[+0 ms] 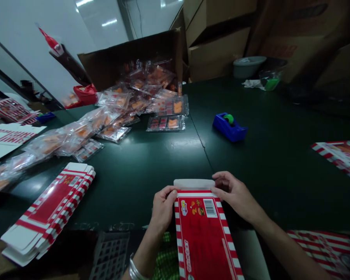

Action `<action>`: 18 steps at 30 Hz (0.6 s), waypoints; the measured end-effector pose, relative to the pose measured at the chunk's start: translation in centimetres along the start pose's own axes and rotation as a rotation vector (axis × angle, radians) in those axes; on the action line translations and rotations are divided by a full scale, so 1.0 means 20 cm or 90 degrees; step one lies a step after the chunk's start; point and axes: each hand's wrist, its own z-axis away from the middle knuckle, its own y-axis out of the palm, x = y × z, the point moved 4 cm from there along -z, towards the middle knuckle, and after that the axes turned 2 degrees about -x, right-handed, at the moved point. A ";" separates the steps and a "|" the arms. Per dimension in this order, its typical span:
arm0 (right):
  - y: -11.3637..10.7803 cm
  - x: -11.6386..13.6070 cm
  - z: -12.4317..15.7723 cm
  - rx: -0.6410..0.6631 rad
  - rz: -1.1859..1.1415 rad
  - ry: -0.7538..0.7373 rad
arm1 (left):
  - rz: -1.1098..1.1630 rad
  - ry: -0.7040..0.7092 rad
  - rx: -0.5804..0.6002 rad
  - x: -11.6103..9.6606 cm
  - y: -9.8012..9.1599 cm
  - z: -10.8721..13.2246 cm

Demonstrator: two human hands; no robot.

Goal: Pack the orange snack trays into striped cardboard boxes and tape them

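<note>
A red carton with red-and-white striped edges, small food pictures and a barcode lies in front of me at the table's near edge. Its white end flap sticks out at the far end. My left hand grips the carton's far left corner, thumb on top and fingers closed along the side. At the far right corner, my right hand holds the edge between thumb and curled fingers. The carton's near end runs out of the picture.
A stack of flat striped cartons lies at left. Clear-wrapped packets spill from a large cardboard box. A blue tape dispenser stands right of centre on the dark green table. Farther back is a grey tub.
</note>
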 end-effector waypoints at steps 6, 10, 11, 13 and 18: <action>0.01 -0.01 0.03 0.106 0.038 -0.055 | 0.003 0.010 0.049 0.00 0.02 -0.02; 0.00 0.02 0.06 0.088 0.105 -0.148 | -0.039 0.027 0.050 -0.01 0.00 0.01; 0.00 0.02 0.06 0.111 0.104 -0.134 | -0.043 0.030 0.052 -0.01 0.00 0.02; 0.00 0.01 0.06 0.147 0.080 -0.072 | -0.054 0.037 0.067 -0.02 0.00 0.04; 0.03 0.02 0.04 0.224 -0.055 0.086 | -0.087 0.041 0.063 -0.07 0.03 0.02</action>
